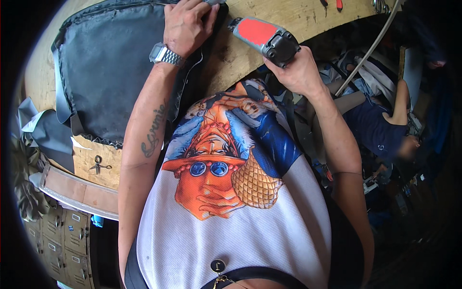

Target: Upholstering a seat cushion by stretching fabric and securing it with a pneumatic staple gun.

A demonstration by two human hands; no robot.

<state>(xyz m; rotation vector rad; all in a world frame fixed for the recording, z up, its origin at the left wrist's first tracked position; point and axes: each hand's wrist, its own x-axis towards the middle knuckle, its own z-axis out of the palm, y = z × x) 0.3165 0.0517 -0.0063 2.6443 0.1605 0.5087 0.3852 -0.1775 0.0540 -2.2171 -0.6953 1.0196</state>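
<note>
Grey vinyl seat cover (108, 67) lies flat on the plywood workbench (250, 53), and my left hand (188, 25) presses down on its right edge, fingers close together and bent over the seam. My right hand (297, 71) is wrapped tight around the handle of a grey pneumatic stapler (262, 36) with a red panel, its nose toward the cover. Small scissors (98, 164) rest near the bench's front edge.

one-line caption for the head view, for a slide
Left hand presses a dark grey upholstered pad on a wooden workbench; right hand grips a red-and-grey power tool.
</note>
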